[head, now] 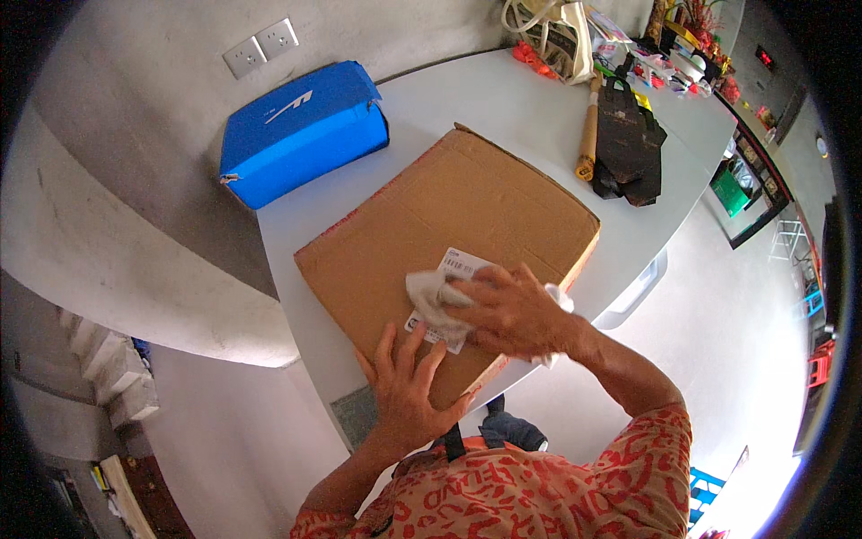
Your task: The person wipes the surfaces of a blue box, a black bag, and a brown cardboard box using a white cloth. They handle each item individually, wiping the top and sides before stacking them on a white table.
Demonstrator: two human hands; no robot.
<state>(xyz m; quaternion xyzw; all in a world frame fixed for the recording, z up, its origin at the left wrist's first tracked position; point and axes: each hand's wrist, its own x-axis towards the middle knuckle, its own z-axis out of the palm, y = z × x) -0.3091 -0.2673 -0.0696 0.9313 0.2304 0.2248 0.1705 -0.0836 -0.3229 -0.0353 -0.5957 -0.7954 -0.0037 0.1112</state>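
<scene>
A brown cardboard box lies flat on the light grey tabletop before me. On its upper face is a white printed label, partly hidden under a crumpled white cloth. My right hand grips this cloth and presses it over the label's middle; more white material shows beyond the wrist at the box's right side. Spread fingers of my left hand rest on the box's near left corner, their tips close to the label's lower end.
Against the wall stands a blue shoe box, below two wall sockets. A cardboard tube, a black bag and a cream tote bag lie farther back. The table's curved edge runs along the right.
</scene>
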